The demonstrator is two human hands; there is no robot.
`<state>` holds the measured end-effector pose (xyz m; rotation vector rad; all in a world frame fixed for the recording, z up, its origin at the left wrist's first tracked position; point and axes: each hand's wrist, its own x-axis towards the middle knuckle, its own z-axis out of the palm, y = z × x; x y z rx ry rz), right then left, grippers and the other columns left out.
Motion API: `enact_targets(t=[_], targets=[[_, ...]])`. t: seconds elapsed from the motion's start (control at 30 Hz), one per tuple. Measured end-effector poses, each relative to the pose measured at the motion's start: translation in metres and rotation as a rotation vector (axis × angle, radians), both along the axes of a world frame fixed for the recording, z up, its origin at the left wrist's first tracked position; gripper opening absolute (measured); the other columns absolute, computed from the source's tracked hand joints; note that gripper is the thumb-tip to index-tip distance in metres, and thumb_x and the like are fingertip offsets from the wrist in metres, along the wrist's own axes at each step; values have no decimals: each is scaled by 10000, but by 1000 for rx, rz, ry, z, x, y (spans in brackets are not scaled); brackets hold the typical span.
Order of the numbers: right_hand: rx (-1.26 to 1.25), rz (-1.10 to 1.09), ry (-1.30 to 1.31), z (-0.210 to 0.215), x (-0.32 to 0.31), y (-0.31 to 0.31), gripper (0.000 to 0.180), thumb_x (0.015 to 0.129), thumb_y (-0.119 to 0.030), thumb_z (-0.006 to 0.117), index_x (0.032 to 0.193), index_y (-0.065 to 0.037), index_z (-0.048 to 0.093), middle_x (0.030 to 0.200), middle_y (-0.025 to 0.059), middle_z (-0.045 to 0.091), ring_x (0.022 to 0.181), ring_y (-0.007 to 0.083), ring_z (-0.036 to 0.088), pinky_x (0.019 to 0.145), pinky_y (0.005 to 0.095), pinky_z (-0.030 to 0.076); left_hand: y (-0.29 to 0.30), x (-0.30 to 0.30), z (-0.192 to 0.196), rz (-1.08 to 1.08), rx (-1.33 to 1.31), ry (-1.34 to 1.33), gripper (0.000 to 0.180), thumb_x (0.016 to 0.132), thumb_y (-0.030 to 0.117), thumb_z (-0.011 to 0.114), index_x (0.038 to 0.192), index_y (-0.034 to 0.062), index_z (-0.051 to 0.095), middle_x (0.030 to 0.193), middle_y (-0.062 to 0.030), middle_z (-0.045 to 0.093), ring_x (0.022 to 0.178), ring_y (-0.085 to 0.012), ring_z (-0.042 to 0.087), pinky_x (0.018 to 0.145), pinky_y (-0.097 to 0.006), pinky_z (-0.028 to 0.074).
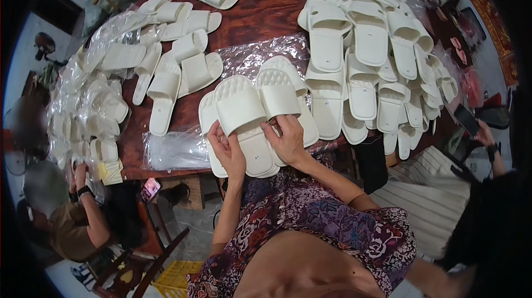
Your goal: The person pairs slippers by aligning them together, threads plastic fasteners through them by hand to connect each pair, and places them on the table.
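Note:
At the near edge of the table I have a pair of cream slide slippers with quilted insoles, lying on more slippers of the same kind. My left hand point(228, 153) is closed, thumb and fingers at the strap opening of the left slipper point(239, 101). On the right slipper point(278, 98), my right hand point(286, 138) has its fingers curled at the lower edge of the strap. Both slippers point away from me, with their heels toward my body. The fingers partly cover the insoles.
A tall pile of cream slippers point(371, 37) stands to the right. Bagged slippers point(88, 98) in clear plastic cover the left side, near a co-worker's hands point(79, 178). Plastic bags point(180, 151) lie on the dark wooden table point(255, 18). Another person holds a phone point(466, 120) at right.

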<state>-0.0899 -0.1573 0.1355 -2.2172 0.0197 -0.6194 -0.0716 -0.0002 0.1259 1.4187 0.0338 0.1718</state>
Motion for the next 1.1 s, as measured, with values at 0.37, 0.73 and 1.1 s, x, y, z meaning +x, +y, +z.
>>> enact_targets(t=[0.37, 0.73, 1.1], targets=[[158, -92, -93, 16, -17, -19, 228, 836, -189, 792, 929, -16, 674, 773, 107, 623, 690, 274, 602, 616, 392, 472, -27, -8, 18, -80, -49, -153, 466, 989, -24, 488, 1425, -30, 327, 1254, -133, 494, 1162, -194, 531, 1030, -313, 413], [155, -186, -106, 26, -24, -51, 267, 775, -97, 812, 1000, -3, 704, 758, 91, 628, 633, 205, 613, 576, 329, 490, -63, -21, 21, -132, -100, -187, 544, 967, -27, 504, 1455, -25, 263, 1275, -157, 447, 1192, -206, 478, 1052, -330, 384], [138, -315, -197, 44, -33, -101, 328, 861, -144, 780, 1133, 22, 699, 827, 54, 614, 644, 105, 576, 570, 258, 480, -33, -1, 15, -223, 592, -344, 319, 933, -4, 585, 1251, -13, 591, 1183, -144, 559, 1011, -235, 575, 880, -334, 479]])
